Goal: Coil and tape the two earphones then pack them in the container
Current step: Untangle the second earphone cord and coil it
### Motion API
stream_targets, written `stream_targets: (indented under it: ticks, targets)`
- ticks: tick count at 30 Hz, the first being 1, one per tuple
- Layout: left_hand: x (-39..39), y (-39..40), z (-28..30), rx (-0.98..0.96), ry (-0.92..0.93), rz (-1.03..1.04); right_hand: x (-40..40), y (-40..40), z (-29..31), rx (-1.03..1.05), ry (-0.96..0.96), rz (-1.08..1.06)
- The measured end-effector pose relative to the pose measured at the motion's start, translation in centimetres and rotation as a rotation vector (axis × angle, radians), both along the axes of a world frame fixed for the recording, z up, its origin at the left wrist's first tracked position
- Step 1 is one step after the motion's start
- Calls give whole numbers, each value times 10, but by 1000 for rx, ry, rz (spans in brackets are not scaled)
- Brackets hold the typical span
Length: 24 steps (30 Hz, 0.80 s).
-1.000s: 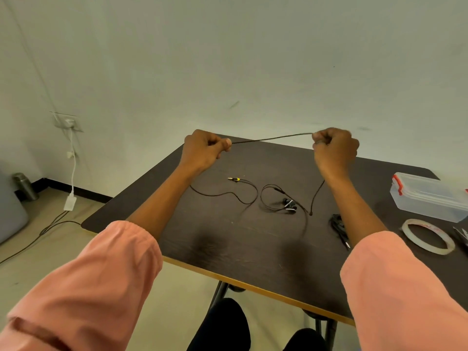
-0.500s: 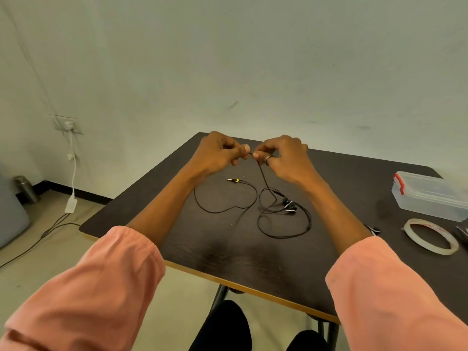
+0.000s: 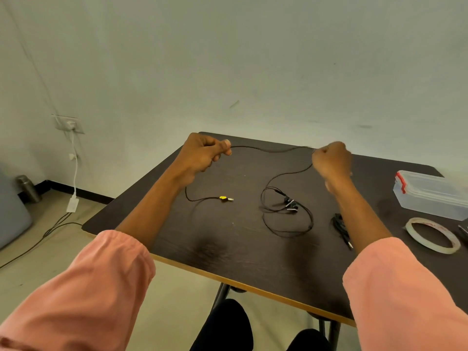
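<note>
A black earphone cable (image 3: 268, 149) stretches in the air between my two hands above the dark table (image 3: 228, 244). My left hand (image 3: 202, 155) pinches one part of it between thumb and fingers. My right hand (image 3: 330, 159) grips it in a fist. The yellow-tipped plug (image 3: 225, 198) lies on the table below my left hand; the earbuds (image 3: 291, 205) and loose loops lie in the middle. A second black earphone (image 3: 340, 228) lies bundled beside my right forearm. A clear container (image 3: 430, 195) with a red clip stands at the right, lid on.
A roll of clear tape (image 3: 431, 235) lies flat near the table's right edge, with a dark tool (image 3: 463, 231) partly cut off beside it. A wall socket with a white charger cable (image 3: 73, 163) is at the left, and a metal bottle (image 3: 27, 188) stands on the floor.
My hands were together at the middle half a second ago; they have drawn apart, pulling a length of cable taut between them. The plug has slid left on the table.
</note>
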<state>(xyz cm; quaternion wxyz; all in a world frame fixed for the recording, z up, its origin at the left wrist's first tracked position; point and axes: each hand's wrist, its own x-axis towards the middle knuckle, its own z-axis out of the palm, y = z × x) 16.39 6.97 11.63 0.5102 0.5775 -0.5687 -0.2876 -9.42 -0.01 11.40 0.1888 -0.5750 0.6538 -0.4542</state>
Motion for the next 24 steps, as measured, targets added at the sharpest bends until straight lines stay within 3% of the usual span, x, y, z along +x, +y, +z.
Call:
stream_targets:
  ticks: [3,6,9,12,19,24]
  targets:
    - [-8,-3,-2,6,-2,7,9,8,-3,4,274,178]
    - [-21,-5,-4,18,-36,-16,28,22,4,-165,369,537]
    - [-35,-6,-6,24,-38,-71,45,28,0,-108,456,720]
    - [-39,-5,-8,52,-44,-135,44,25,-9,-132,392,692]
    - [-16,-2,-28,134,-6,-178,7,13,-5,-155,-217,392]
    - [-8,-2,-39,163,61,-180,-6,-1,-15,-97,-264,152]
